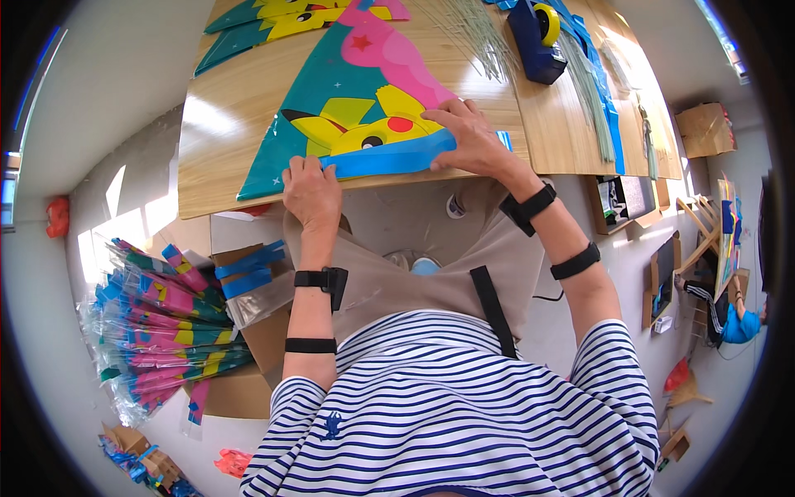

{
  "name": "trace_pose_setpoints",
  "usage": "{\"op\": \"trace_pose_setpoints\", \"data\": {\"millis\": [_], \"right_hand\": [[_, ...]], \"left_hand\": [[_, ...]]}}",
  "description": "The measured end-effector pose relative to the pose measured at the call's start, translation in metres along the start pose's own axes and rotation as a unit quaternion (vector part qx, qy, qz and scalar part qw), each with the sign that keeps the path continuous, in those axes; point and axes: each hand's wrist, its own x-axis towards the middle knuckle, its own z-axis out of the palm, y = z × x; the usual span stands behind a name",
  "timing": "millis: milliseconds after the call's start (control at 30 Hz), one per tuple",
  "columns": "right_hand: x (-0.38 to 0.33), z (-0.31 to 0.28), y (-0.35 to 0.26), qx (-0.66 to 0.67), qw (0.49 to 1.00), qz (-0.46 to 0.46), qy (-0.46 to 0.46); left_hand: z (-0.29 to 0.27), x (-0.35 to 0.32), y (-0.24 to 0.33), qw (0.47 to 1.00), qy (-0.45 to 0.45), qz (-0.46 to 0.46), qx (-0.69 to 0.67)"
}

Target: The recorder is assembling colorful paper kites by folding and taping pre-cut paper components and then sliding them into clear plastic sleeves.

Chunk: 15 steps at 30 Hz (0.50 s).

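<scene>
A triangular printed sheet, seemingly a kite sail (327, 108), lies on the wooden table in teal, pink and yellow with a cartoon figure. Along its near edge runs a blue strip (385, 159). My left hand (313, 192) is closed at the strip's left end, fingers curled over the table's near edge, pinching the sheet there. At the strip's right end rests my right hand (479, 142), thumb and index finger spread apart across the strip, fingertips touching the printed figure. Part of the strip's right end is hidden beneath that hand.
A dark blue tape dispenser (537, 41) stands at the far right, beside thin pale rods (584, 99). More printed sheets (277, 29) lie at the far left. Bagged bundles (170, 323) pile beside cardboard boxes at my left. Another person (739, 323) is at the right.
</scene>
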Motion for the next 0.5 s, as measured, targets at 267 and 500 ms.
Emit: {"op": "trace_pose_setpoints", "data": {"millis": [267, 500], "right_hand": [[-0.011, 0.001, 0.024, -0.068, 0.997, 0.025, -0.036], [-0.009, 0.003, 0.036, -0.054, 0.998, 0.023, -0.027]], "left_hand": [[-0.001, 0.003, -0.005, 1.000, -0.014, 0.010, -0.008], [-0.003, 0.004, -0.004, 1.000, -0.015, 0.005, -0.014]]}}
